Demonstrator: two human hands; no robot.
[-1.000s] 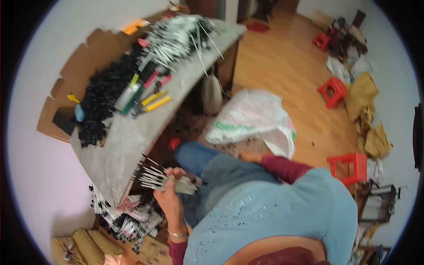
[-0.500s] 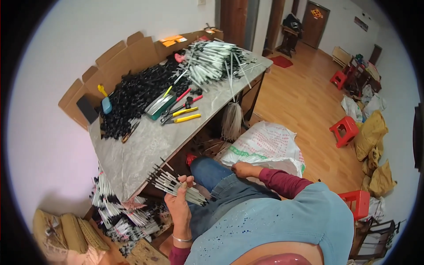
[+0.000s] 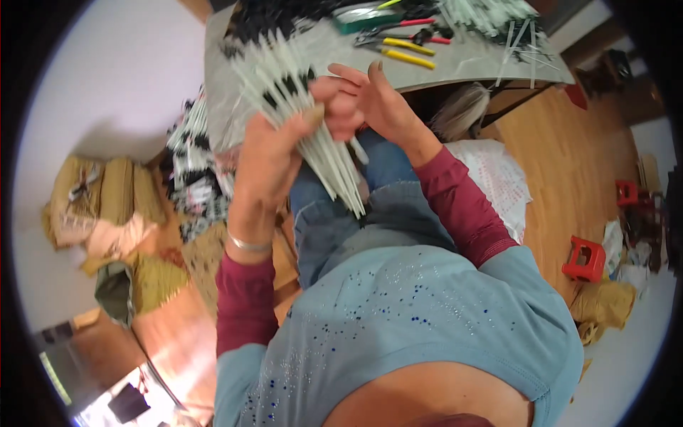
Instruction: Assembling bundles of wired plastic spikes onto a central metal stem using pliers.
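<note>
"Where's that bundle of thin, straight white sticks (image 3: 331,167)?"
"Pinched in my left grip (image 3: 284,135), ends jutting above and below!"
"And your right grip (image 3: 391,108)?"
"Fingers spread, close beside my left!"

Rods (image 3: 321,155) are lying in left hand (image 3: 274,142), left of right hand (image 3: 388,105). Pliers (image 3: 409,58) are lying on table (image 3: 331,51), before tray (image 3: 348,27). Sack (image 3: 491,181) is lying right of legs (image 3: 395,199), stool (image 3: 599,256) standing farther right.

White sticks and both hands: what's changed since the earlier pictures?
The right hand has risen from near the white sack to beside the left hand, its grip open; the view has turned. Unchanged: the left hand holds the white sticks; yellow-handled pliers lie on the table.
</note>
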